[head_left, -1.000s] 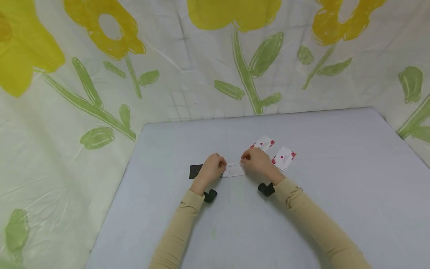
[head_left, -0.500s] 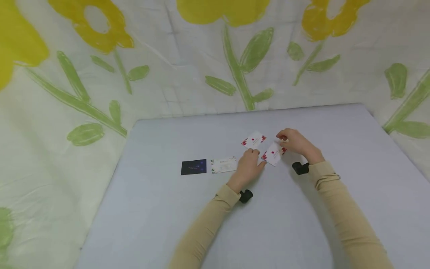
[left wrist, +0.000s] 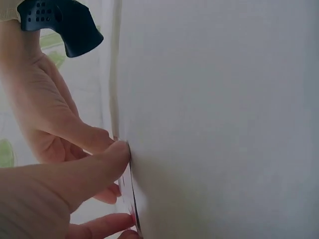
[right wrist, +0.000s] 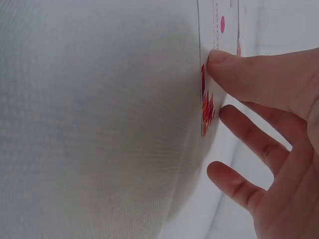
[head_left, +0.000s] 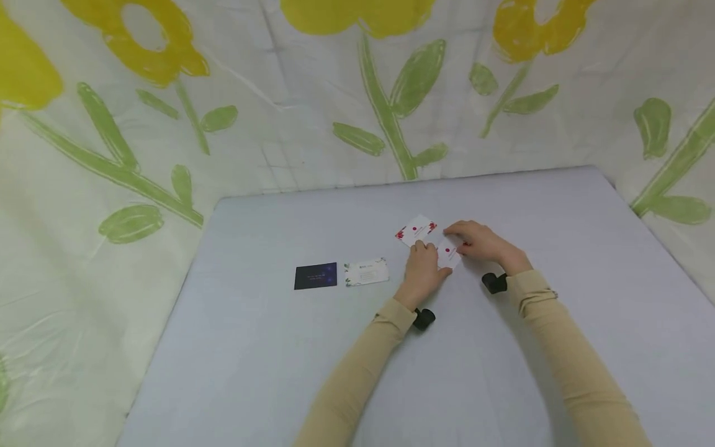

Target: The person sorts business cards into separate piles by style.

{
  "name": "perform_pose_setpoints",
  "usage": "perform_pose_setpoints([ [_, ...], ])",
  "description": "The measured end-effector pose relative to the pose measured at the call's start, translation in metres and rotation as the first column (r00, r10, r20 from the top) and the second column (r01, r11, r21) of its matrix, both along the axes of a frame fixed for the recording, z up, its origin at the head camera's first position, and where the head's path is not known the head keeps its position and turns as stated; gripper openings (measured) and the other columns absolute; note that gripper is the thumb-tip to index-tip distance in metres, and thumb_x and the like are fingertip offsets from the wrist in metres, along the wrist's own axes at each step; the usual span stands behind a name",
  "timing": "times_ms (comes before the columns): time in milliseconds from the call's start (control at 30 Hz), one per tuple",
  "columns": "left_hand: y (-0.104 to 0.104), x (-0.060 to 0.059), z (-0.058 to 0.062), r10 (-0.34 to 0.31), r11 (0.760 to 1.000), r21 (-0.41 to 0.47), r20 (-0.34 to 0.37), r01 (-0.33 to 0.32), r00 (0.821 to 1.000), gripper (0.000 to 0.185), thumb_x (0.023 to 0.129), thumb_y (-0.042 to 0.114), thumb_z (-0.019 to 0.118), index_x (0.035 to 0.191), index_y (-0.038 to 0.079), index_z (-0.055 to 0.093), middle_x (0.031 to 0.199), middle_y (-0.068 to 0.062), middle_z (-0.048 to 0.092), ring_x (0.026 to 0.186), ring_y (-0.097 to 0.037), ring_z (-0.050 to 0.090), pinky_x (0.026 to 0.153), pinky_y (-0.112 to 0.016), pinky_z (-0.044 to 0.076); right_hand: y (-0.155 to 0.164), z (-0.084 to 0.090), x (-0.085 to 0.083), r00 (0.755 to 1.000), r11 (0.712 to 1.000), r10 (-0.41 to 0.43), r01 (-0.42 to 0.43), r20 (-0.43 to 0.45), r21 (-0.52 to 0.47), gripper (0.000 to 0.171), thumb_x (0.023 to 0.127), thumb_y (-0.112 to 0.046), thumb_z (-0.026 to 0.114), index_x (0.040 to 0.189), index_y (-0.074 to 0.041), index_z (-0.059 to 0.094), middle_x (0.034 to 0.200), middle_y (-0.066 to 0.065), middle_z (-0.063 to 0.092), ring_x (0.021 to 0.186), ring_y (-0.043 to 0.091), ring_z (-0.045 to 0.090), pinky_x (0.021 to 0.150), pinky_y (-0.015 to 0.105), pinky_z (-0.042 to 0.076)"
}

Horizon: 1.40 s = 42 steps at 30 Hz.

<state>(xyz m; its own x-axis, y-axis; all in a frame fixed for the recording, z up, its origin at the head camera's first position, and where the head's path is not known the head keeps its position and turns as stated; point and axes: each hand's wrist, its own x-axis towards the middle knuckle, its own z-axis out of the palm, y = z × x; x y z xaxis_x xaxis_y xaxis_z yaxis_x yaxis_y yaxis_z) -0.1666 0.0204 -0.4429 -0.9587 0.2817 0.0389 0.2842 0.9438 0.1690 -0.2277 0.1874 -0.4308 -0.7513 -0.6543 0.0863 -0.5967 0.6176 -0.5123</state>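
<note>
Hands moved right | we pinch red-flowered card (head_left: 449, 253) between left hand (head_left: 422, 270) and right hand (head_left: 481, 242) | black card (head_left: 315, 275), green-leaf card (head_left: 366, 272) now lie left | second red card (head_left: 416, 230) far side | table (head_left: 279, 347)

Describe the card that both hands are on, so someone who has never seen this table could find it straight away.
On the pale grey table, look right of centre, where the left hand and the right hand meet. Between them lies a white card with a red dot, held at both ends. Its twin, the other red-patterned card, lies just behind it untouched, and the black card and the plain white card sit farther left.
</note>
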Motion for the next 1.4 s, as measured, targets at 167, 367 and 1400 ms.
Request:
perform_pose_setpoints([
  [167,0.000,-0.004,0.004,0.036,0.997,0.059,0.064,-0.040,0.997,0.047,0.082,0.040,0.069,0.106,0.002,0.056,0.106,-0.012,0.053,0.098,-0.022,0.051,0.084,-0.026,0.044,-0.004,0.004,0.002,0.999,0.999,-0.045,0.044,0.013,0.023,0.041,0.078,0.010,0.064,0.118,0.008,0.057,0.118,0.025,0.054,0.108,0.039,0.049,0.087,0.053,0.040],
  [367,-0.004,-0.007,0.002,0.039,0.975,0.213,0.108,-0.062,0.993,0.035,0.083,0.022,0.069,0.108,0.003,0.055,0.102,-0.009,0.054,0.095,-0.020,0.053,0.080,-0.027,0.045,-0.001,0.001,0.000,0.988,0.989,-0.125,0.132,0.094,-0.072,0.044,0.071,0.011,0.070,0.114,0.011,0.057,0.108,0.024,0.053,0.096,0.037,0.052,0.078,0.046,0.045],
  [1400,-0.078,-0.009,0.016,-0.020,0.870,0.491,0.129,-0.046,0.991,0.007,0.080,-0.002,0.065,0.087,-0.001,0.065,0.081,-0.008,0.060,0.074,-0.017,0.051,0.066,-0.024,0.043,-0.053,0.005,0.021,0.920,0.944,-0.300,0.324,0.252,-0.060,0.007,0.080,0.000,0.067,0.079,0.000,0.060,0.072,0.008,0.056,0.068,0.021,0.050,0.061,0.030,0.042],
])
